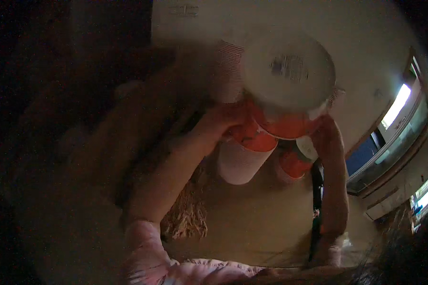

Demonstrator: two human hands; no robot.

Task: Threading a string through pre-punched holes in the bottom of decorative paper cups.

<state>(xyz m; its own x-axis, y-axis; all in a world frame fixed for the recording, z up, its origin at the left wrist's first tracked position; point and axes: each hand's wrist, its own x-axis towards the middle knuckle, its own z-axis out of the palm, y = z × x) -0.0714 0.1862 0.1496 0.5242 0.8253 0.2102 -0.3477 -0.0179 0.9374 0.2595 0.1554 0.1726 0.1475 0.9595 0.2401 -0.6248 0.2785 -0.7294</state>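
Note:
A large round container with an orange-red side is held up in front of me, its pale end with small dark print turned toward me. My left hand grips it from the left. On the opposite side my right hand holds it too, with most fingers hidden. A ridged pale stack, like nested cups, sits beside the pale end, near my left hand. Lower down is a white and orange-red tub. A smaller red container with a pale round end shows beside my right wrist.
Brown stringy fringe hangs beside my left forearm. A pale wall or ceiling spreads behind the container. Bright windows and a dark blue panel are at the right. The left side is too dark to make out.

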